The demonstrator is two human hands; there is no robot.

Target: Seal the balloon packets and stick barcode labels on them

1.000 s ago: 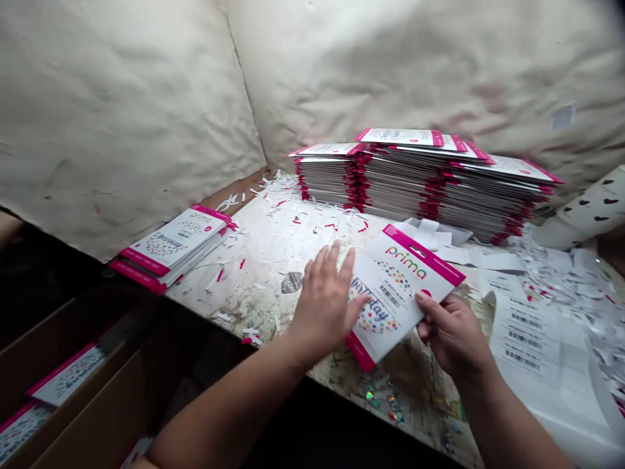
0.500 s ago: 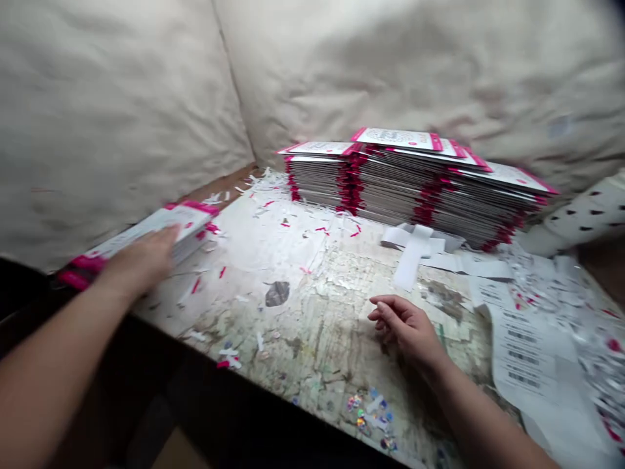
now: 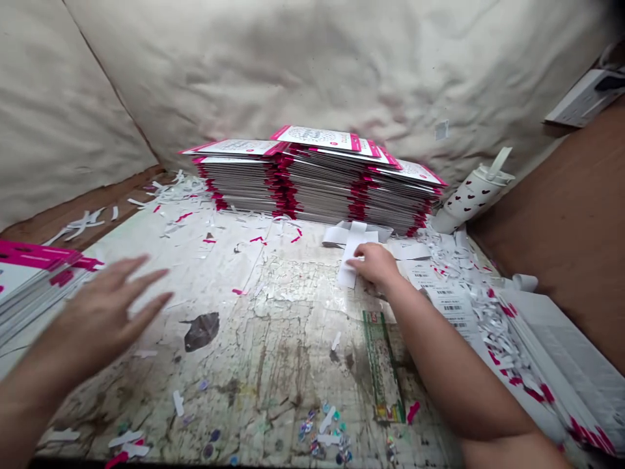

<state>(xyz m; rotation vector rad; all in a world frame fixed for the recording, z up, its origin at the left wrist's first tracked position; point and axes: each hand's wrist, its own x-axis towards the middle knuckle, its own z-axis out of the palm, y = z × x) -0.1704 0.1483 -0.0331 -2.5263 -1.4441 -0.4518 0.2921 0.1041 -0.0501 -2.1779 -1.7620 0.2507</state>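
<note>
My left hand (image 3: 114, 306) hovers over the left part of the table with its fingers spread, holding nothing. Beside it, at the left edge, lies a stack of white-and-pink printed cards (image 3: 29, 280). My right hand (image 3: 375, 264) has its fingers closed at the edge of a white paper strip (image 3: 347, 273); the strip lies across other paper strips (image 3: 334, 236). Behind them stand several tall stacks of the same pink-edged cards (image 3: 317, 176), pushed together by the wall.
A white tumbler with dark hearts (image 3: 471, 195) leans at the back right. Barcode labels (image 3: 452, 306), paper shreds (image 3: 493, 326) and a pink-edged stack (image 3: 561, 352) line the right side. A green-edged ruler-like strip (image 3: 383, 365) and scraps lie on the worn tabletop (image 3: 283, 345).
My left hand has come off the left card stack and opened. My right hand has reached forward to the white paper strip. The view has turned right.
</note>
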